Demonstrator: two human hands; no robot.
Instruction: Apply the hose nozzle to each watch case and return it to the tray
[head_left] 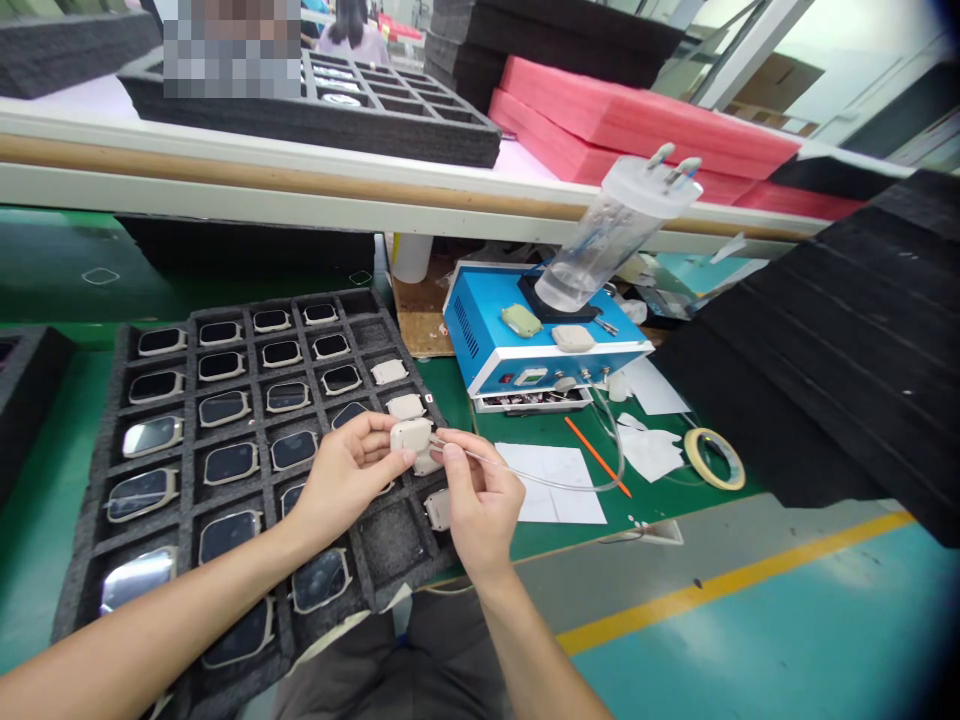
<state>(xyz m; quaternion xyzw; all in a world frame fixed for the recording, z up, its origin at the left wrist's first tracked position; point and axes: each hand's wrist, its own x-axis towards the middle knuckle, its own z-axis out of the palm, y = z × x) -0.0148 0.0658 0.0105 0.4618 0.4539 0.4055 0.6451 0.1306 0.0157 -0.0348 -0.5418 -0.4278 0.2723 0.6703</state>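
Between the fingers of my left hand (356,462) is a beige smartwatch case (410,436), lifted over the right side of a dark foam tray (390,548). My right hand (484,500) pinches the end of a thin clear tube (547,481) against the right edge of this case; the exact contact is partly hidden by fingers. From there the tube curves to the front of a blue box-shaped machine (480,330). Many tray compartments hold smartwatches with dark screens (229,463). In the right column several beige cases (389,372) lie, one of them just under the held case.
On the machine stand a clear cylinder (600,240), a green case (521,320) and a beige case (573,338). White paper (551,485), an orange stick (598,456) and a tape roll (694,468) lie to the right. A shelf (300,190) with foam trays spans the back.
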